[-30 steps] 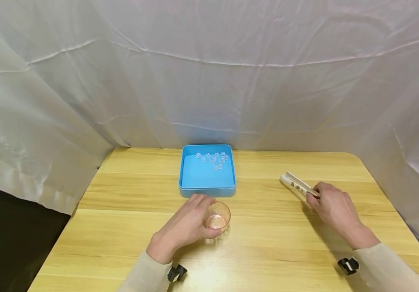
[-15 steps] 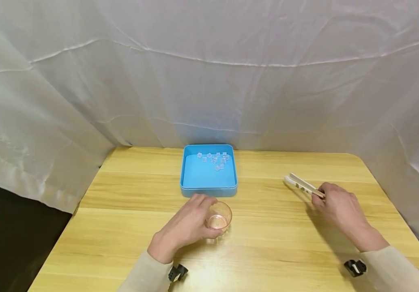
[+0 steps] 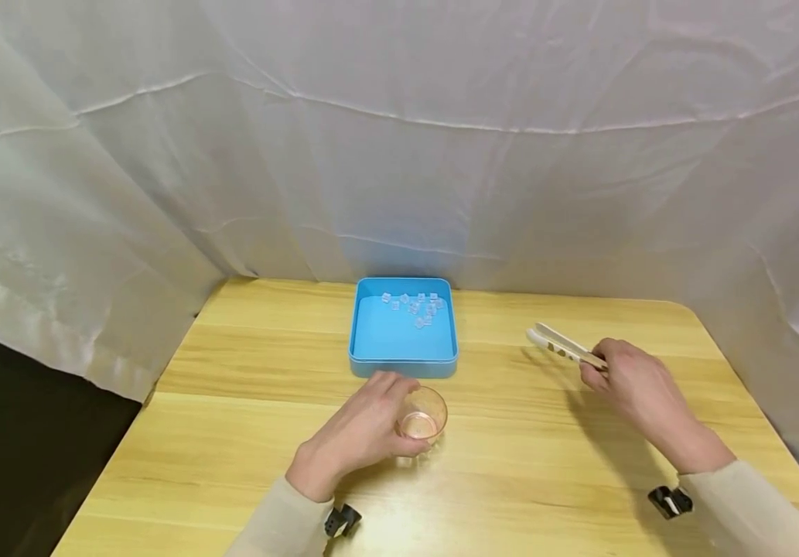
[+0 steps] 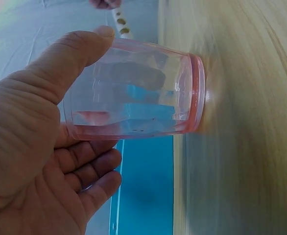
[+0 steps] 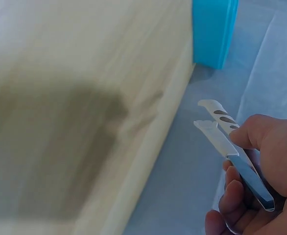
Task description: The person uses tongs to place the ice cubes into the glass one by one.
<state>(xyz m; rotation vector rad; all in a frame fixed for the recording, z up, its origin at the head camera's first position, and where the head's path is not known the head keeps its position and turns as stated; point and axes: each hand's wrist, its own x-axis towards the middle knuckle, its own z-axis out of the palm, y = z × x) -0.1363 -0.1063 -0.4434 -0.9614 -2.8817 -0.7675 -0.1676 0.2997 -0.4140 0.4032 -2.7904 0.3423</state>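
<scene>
Head view shows me the left grip holding a translucent pink tumbler on the wood-grain worktop, seemingly for steadiness, just before a smooth blue tray of clear cubes, while the right grip clasps white-tipped perforated tongs aloft, leaving their ends free.

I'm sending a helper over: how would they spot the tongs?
On the wooden table, find the blue tray. Right of it, the right hand holds the tongs. Unlike the clear, pinkish cup in the left hand, they are long and two-armed, with white tips and dark ovals along one arm.
</scene>
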